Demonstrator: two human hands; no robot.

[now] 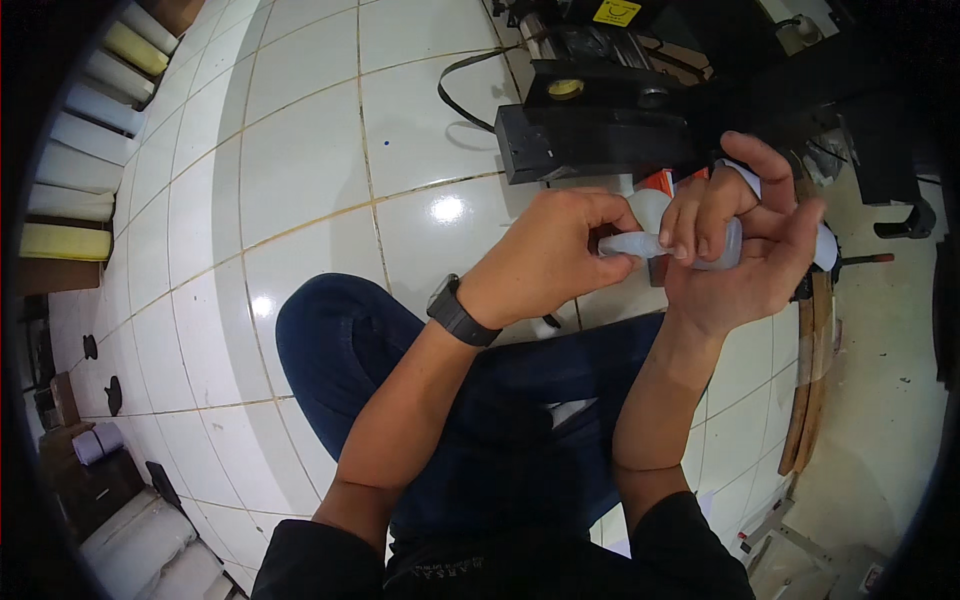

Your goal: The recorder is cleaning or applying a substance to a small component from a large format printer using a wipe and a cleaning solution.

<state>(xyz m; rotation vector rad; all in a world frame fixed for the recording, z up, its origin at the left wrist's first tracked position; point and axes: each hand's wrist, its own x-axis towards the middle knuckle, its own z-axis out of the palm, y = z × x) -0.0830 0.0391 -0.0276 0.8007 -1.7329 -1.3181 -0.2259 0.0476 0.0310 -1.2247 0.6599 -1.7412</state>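
Note:
Both hands meet over a small translucent plastic bottle [728,246], right of centre and above my right knee. My right hand [735,265] wraps its body, with the thumb and some fingers raised or curled around it. At the bottle's narrow whitish end [632,244], my left hand [560,245] pinches with thumb and forefinger. I cannot tell whether that end is a cap or a nozzle. A dark watch [462,312] sits on my left wrist. Behind the hands, a rounded whitish thing and an orange-red piece [657,182] are partly hidden.
A black machine [600,140] with a metal frame and a hanging dark strap [445,90] stands ahead and right. White and yellow rolls [65,242] line the far left. White floor tiles [300,170] surround my crossed legs. Wooden strips [805,400] lie along the right side.

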